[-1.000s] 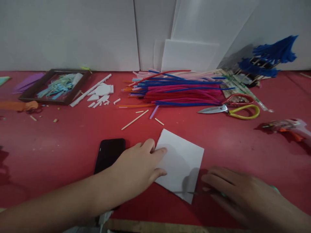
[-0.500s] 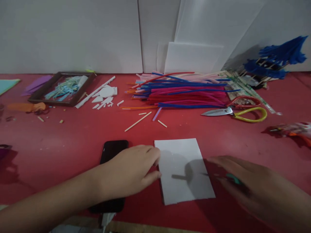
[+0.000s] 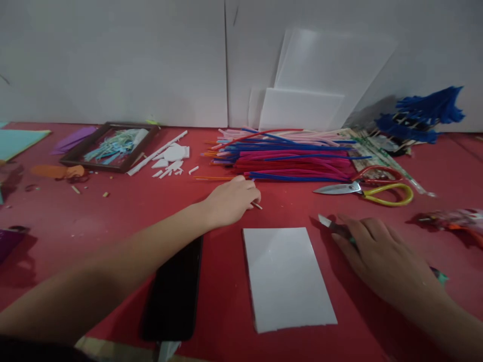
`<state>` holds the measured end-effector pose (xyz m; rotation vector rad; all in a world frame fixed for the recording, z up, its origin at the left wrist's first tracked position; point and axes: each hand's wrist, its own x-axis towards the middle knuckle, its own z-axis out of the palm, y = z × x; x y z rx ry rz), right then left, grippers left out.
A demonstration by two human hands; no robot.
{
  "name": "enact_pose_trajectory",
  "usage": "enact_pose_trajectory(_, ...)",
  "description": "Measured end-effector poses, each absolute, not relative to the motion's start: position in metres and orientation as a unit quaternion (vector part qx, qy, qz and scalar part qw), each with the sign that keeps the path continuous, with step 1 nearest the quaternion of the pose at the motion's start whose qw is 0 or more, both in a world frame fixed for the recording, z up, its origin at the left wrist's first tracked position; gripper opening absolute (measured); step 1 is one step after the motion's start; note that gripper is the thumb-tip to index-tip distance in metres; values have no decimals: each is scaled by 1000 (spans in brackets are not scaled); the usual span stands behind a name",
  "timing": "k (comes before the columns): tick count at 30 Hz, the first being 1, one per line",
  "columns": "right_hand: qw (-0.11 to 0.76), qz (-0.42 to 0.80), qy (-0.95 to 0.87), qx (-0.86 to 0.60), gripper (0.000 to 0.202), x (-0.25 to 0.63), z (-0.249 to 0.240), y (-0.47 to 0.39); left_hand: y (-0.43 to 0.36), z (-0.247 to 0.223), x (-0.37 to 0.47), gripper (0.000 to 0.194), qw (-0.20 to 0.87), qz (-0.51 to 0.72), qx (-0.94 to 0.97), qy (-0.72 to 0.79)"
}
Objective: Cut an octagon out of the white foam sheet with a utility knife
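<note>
My left hand [image 3: 232, 202] reaches over the red table, fingers curled down over the small sticks in front of the pipe cleaners [image 3: 294, 158]. One short stick [image 3: 256, 205] pokes out beside its fingertips; what the fingers hold is hidden. On the right, my right hand [image 3: 381, 251] is closed around a craft knife [image 3: 341, 230], its blade pointing to the upper left. Between and below the hands lies a white board [image 3: 289, 279]. A black phone [image 3: 174, 294] rests under my left forearm.
Scissors [image 3: 362, 191] with red and yellow handles lie at the right, near a glue gun [image 3: 449, 219]. A brown frame [image 3: 109, 147] holds scraps, beside white offcuts [image 3: 173, 157]. White sheets [image 3: 302, 108] lean on the wall near a blue craft piece [image 3: 422, 118].
My left hand has moved from the white board's left edge up to the small sticks. My right hand, with the knife, has shifted slightly upward. The view has tilted up.
</note>
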<state>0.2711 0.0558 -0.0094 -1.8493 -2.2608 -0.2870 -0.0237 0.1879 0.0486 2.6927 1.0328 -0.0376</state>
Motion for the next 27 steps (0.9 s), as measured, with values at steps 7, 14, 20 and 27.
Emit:
enact_pose_trajectory(7,186,-118,-779,-587,41,260,13,73,183,48,-19,10,125,-14,911,392)
enact_pose_trajectory(14,265,60,-852,-448,21,206,26,75,119,68,-1,28,159,-35,913,374)
enact_pose_trajectory(20,311,155,-836,-424,24,193,32,66,97,75,5,37,192,-87,917,340)
enact_pose_trajectory(27,326,161,-847,-387,29,198,18,67,56,47,-13,25,62,-64,951,295)
